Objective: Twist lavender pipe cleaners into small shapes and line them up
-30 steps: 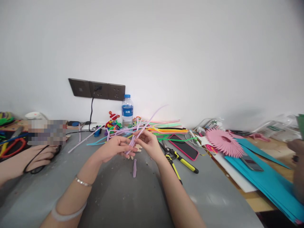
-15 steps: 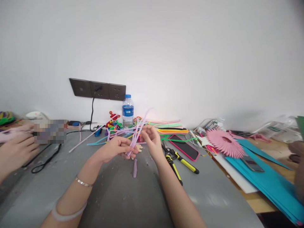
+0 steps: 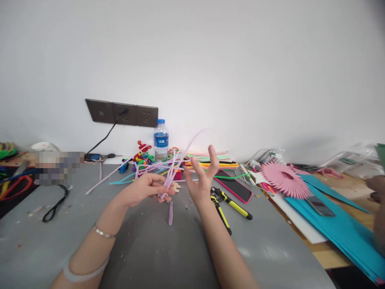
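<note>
Several lilac pipe cleaners (image 3: 170, 176) are pinched between the thumb and fingers of my left hand (image 3: 152, 188). They fan upward, and one long strand bends off to the upper right. To their right, my right hand (image 3: 202, 178) is raised with its fingers spread and nothing in it. Just below the left hand, a short lilac pipe cleaner bundle (image 3: 171, 213) lies on the grey table (image 3: 150, 257). Some small pale wooden pieces (image 3: 176, 187) show behind my left fingers, partly hidden.
Yellow-and-black pliers (image 3: 230, 204) and a pink-edged phone (image 3: 237, 188) lie right of my right hand. Behind stand a water bottle (image 3: 161, 141) and piled coloured pipe cleaners (image 3: 215, 163). A pink paper fan ring (image 3: 284, 180) and blue sheets (image 3: 333, 224) lie at right. Someone's hand (image 3: 375, 188) shows at the right edge.
My right hand has moved off the lilac pipe cleaners and opened, fingers spread. One strand now leans further right. The other person's hands at left have left the view, and the black cable has shifted.
</note>
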`<state>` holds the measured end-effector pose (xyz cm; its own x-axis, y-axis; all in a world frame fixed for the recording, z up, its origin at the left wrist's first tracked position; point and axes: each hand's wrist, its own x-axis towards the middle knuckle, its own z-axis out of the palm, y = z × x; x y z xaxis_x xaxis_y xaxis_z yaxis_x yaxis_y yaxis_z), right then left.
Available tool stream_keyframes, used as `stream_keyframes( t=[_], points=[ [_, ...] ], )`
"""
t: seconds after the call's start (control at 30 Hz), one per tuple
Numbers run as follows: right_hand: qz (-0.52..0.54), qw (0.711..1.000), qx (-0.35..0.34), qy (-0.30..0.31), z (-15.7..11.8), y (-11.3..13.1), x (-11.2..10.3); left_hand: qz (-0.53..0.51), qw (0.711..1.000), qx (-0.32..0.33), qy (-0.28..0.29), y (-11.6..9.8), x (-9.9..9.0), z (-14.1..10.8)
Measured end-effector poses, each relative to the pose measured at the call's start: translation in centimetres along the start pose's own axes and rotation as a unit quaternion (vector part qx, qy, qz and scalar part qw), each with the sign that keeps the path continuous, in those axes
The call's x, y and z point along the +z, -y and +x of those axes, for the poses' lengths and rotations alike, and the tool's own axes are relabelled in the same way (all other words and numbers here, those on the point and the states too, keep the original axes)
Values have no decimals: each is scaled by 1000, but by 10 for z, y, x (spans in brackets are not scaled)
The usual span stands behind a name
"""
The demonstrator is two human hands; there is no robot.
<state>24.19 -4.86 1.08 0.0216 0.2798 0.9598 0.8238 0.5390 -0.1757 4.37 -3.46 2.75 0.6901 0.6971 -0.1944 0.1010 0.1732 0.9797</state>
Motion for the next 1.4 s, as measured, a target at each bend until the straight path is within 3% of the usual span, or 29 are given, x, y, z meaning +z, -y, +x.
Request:
stream_keyframes(
  t=[0.17,0.33,0.7,0.83,1.1,1.4],
  points=[
    [-48,996,4,77,-2,-1,0,-3,1000,5,13,0,1,-1],
    [-27,994,10,103,-3,0,1,-10,1000,13,25,-1,3,-3],
    [111,986,-1,121,-7,5,6,-74,992,97,15,-2,3,-8],
    [155,984,30,87,-9,8,8,-85,989,116,30,1,1,-7],
    [187,970,-16,152,-6,16,8,-110,982,156,-2,-1,2,-7],
    [193,971,11,141,-5,17,8,-96,984,153,6,-3,-1,-10]
  ],
)
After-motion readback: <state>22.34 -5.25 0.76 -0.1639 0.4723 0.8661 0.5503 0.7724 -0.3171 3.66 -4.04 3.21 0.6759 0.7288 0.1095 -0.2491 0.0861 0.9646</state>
